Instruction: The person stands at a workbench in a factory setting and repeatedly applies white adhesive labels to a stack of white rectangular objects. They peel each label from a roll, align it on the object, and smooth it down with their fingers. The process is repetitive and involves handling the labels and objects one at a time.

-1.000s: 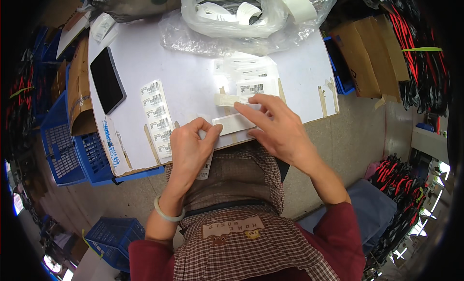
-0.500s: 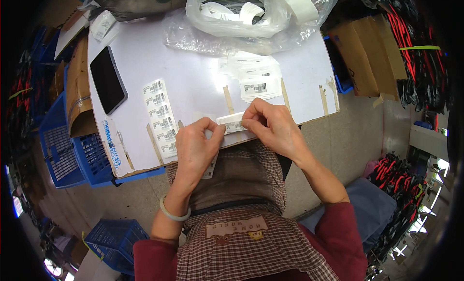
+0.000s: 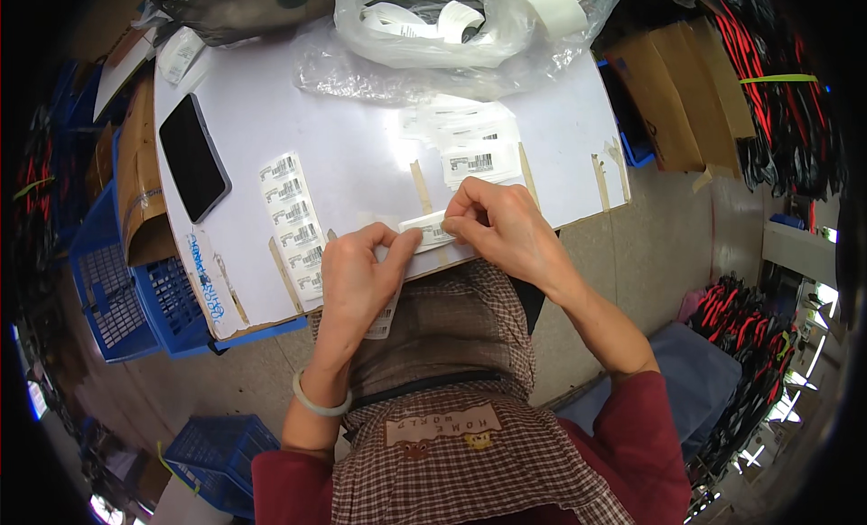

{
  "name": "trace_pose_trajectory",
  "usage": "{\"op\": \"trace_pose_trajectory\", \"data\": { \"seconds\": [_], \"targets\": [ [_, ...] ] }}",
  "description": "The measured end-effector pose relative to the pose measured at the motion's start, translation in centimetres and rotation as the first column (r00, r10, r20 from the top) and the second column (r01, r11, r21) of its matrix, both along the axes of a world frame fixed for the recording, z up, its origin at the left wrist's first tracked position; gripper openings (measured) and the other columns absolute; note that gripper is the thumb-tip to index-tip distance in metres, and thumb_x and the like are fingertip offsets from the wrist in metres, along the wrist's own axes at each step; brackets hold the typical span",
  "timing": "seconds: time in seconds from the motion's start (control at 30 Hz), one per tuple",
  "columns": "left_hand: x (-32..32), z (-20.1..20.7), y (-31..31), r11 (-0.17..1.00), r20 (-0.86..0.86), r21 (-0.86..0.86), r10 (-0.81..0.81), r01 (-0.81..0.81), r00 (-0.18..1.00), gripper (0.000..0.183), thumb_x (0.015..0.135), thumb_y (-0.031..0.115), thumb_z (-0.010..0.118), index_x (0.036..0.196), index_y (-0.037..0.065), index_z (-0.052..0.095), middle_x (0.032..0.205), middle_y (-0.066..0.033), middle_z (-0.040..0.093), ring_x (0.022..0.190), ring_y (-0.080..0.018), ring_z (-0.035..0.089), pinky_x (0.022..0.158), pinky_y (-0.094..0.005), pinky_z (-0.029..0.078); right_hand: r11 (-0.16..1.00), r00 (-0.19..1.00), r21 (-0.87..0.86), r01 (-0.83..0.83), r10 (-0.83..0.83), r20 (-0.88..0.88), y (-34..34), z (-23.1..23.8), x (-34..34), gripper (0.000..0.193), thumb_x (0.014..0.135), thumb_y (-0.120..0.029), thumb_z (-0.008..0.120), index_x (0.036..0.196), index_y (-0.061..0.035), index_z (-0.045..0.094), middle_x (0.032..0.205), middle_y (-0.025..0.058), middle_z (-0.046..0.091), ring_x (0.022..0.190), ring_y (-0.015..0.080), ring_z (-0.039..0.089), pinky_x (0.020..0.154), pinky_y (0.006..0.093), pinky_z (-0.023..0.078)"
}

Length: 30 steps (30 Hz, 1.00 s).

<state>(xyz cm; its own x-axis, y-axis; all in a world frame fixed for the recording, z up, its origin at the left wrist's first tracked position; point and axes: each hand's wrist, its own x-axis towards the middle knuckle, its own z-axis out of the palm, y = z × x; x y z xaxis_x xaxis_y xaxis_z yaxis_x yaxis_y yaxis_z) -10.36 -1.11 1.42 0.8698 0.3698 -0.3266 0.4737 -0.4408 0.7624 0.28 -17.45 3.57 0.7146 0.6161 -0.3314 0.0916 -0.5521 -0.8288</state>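
At the table's near edge, my left hand (image 3: 359, 277) pinches the left end of a small white barcode label (image 3: 430, 233) between thumb and forefinger. My right hand (image 3: 508, 229) is closed on the label's right end, its fingertips hiding that corner. Below my left hand, part of a label strip (image 3: 383, 319) hangs over the edge against the apron; its upper end is hidden by the hand. A column of barcode labels (image 3: 293, 220) lies flat to the left. Just beyond my right hand spreads an overlapping pile of similar labels (image 3: 479, 159).
A black phone (image 3: 196, 159) lies at the left of the white table (image 3: 352, 155). Clear plastic bag (image 3: 433, 60) with label rolls fills the far side, beside a dark bag (image 3: 244, 10). Blue crates (image 3: 113, 281) stand left, a cardboard box (image 3: 682, 101) right.
The view has tilted slightly, so the table appears turned a little. Both hands keep their pinch on the label, almost in place.
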Motion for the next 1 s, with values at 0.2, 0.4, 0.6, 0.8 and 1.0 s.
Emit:
{"op": "trace_pose_trajectory", "data": {
  "seconds": [0.2, 0.4, 0.6, 0.8, 1.0],
  "targets": [
    [0.6, 0.4, -0.1, 0.975, 0.029, 0.183, -0.132, 0.124, 0.991, 0.037, 0.088, 0.028, 0.069, 0.064, -0.001, 0.068, 0.046, -0.014, 0.053, 0.04, -0.0245, 0.052, 0.046, -0.0363, 0.041, 1.0, 0.98, 0.002, -0.019, 0.018, 0.197, 0.1, -0.8, -0.8, 0.01, 0.085, -0.008, 0.069, 0.084, 0.0007, 0.064, 0.062, 0.0024, 0.061, 0.056, 0.0087, 0.055, 0.053, 0.0267, 0.042],
    [3.5, 3.8, 1.0, 0.99, 0.032, 0.139, -0.044, 0.039, 0.999, 0.037, 0.081, 0.029, 0.076, 0.061, -0.001, 0.067, 0.05, -0.0173, 0.057, 0.044, -0.0305, 0.056, 0.049, -0.04, 0.043, 0.96, 0.968, 0.15, 0.237, -0.247, 0.05, -1.7, 0.1, 2.8, 0.013, 0.08, -0.01, 0.07, 0.083, 0.0028, 0.066, 0.065, 0.0107, 0.065, 0.06, 0.0162, 0.063, 0.057, 0.0303, 0.049],
    [10.1, 1.4, 0.8, 0.825, -0.129, 0.367, -0.413, 0.43, 0.901, 0.036, 0.078, 0.028, 0.076, 0.06, -0.001, 0.066, 0.053, -0.0176, 0.059, 0.049, -0.031, 0.059, 0.052, -0.0401, 0.045, 0.963, 0.797, -0.224, 0.148, 0.018, 0.604, 0.1, -1.7, 4.4, 0.029, 0.074, -0.021, 0.079, 0.071, -0.0027, 0.058, 0.058, 0.0077, 0.061, 0.051, 0.0221, 0.059, 0.051, 0.0342, 0.046],
    [9.9, 3.0, 3.0, 0.915, -0.08, -0.139, -0.393, 0.38, 0.916, 0.032, 0.086, 0.029, 0.069, 0.079, -0.002, 0.074, 0.066, -0.0118, 0.067, 0.058, -0.0198, 0.062, 0.055, -0.0347, 0.046, 0.994, 0.869, 0.053, 0.101, -0.114, 0.482, -0.7, 1.4, 2.7, 0.023, 0.075, -0.016, 0.081, 0.082, -0.0031, 0.063, 0.062, 0.0063, 0.061, 0.057, 0.0184, 0.062, 0.054, 0.0315, 0.049],
    [4.7, 5.9, 4.5, 0.69, 0.243, -0.665, -0.164, 0.287, 0.956, 0.038, 0.087, 0.006, 0.07, 0.121, -0.008, 0.062, 0.084, -0.0089, 0.07, 0.079, -0.0112, 0.066, 0.065, -0.0222, 0.05, 0.859, 0.952, 0.51, 0.048, -0.194, 0.237, 1.7, 1.3, -0.9, 0.017, 0.082, -0.007, 0.073, 0.095, -0.0001, 0.068, 0.081, 0.0107, 0.065, 0.069, 0.0206, 0.065, 0.063, 0.0317, 0.052]
  ]
}}
